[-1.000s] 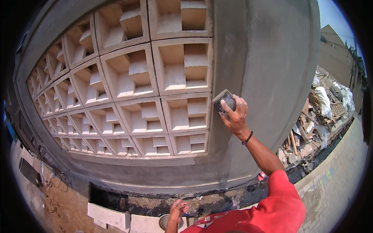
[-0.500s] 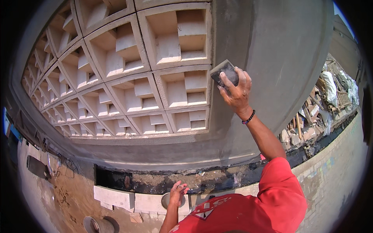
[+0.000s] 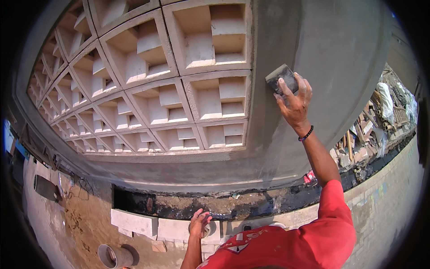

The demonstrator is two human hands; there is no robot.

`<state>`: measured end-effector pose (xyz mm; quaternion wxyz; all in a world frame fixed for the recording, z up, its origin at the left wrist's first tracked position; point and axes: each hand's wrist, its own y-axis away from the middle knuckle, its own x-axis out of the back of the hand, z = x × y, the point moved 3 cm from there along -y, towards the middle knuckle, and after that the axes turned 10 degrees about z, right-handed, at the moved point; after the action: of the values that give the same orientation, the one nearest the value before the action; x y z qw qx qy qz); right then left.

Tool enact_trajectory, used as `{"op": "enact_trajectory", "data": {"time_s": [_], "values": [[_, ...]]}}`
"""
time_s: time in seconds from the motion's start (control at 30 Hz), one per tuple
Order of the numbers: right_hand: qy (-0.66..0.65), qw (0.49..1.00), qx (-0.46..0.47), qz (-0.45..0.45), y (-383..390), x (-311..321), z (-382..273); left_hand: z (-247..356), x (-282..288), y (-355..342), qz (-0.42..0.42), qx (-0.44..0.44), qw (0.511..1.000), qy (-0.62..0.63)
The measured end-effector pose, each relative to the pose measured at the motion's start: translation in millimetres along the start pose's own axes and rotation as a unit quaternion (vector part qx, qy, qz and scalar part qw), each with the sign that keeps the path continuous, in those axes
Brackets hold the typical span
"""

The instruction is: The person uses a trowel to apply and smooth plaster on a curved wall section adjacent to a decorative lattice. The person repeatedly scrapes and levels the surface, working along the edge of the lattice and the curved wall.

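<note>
Your right hand (image 3: 295,101), closed around the dark grey rectangular sponge float (image 3: 282,80), has slid it higher up the smooth grey plastered wall (image 3: 340,58) beside the pale concrete lattice blocks (image 3: 197,85), while your left hand (image 3: 199,223) rests loosely open on a small round container (image 3: 206,229) below.

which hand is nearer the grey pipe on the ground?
Left. The left hand hangs low, just right of the grey pipe; the right hand is high on the wall, pressing a sponge block.
</note>
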<state>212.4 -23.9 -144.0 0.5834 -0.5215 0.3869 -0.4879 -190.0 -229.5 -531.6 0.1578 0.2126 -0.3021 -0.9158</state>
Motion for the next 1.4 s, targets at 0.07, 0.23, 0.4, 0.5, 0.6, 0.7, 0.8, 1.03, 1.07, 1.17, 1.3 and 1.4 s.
{"op": "enact_trajectory", "data": {"time_s": [0.07,0.23,0.4,0.5,0.6,0.7,0.8,1.03,1.07,1.17,1.3,1.4], "values": [[0.005,0.998,-0.023,0.065,-63.9,-8.8,-1.0,-9.3,0.6,-4.1,-0.007,0.023,1.0,-0.016],[-0.06,0.988,0.13,-0.063,21.1,-6.6,1.9,-9.4,-4.4,-3.2,-0.057,0.042,0.995,-0.064],[0.001,0.995,-0.01,0.094,-109.2,-8.4,-10.2,-20.7,-5.8,-30.0,-0.035,0.061,0.99,-0.123],[-0.065,0.978,0.191,-0.058,-21.8,-11.5,-10.7,-7.2,-12.9,-29.1,-0.082,-0.016,0.988,-0.128],[-0.016,0.994,0.106,0.031,-84.2,-12.9,2.4,23.7,-25.3,-39.7,-0.042,-0.121,0.978,-0.165],[-0.008,0.996,0.085,0.038,-103.1,-5.6,-1.7,77.0,-73.8,-39.4,-0.086,-0.212,0.952,-0.204],[-0.062,0.965,0.239,-0.083,-30.9,-6.9,6.3,134.2,-82.3,-5.1,-0.087,-0.275,0.942,-0.173],[-0.033,0.975,0.217,-0.023,-73.0,2.9,22.1,174.9,-150.9,5.5,-0.16,-0.323,0.911,-0.201],[-0.05,0.958,0.28,-0.047,-61.4,-2.5,26.3,159.9,-133.2,9.9,-0.141,-0.354,0.88,-0.283],[0.026,0.994,0.077,0.07,-170.3,6.6,28.0,133.2,-138.1,-20.1,-0.145,-0.335,0.883,-0.294],[-0.049,0.963,0.262,-0.051,-102.6,-13.1,4.7,125.4,-166.5,4.0,-0.242,-0.324,0.855,-0.326],[-0.001,0.978,0.206,0.015,-146.3,0.7,29.2,112.8,-142.2,-11.1,-0.198,-0.31,0.856,-0.363]]}}
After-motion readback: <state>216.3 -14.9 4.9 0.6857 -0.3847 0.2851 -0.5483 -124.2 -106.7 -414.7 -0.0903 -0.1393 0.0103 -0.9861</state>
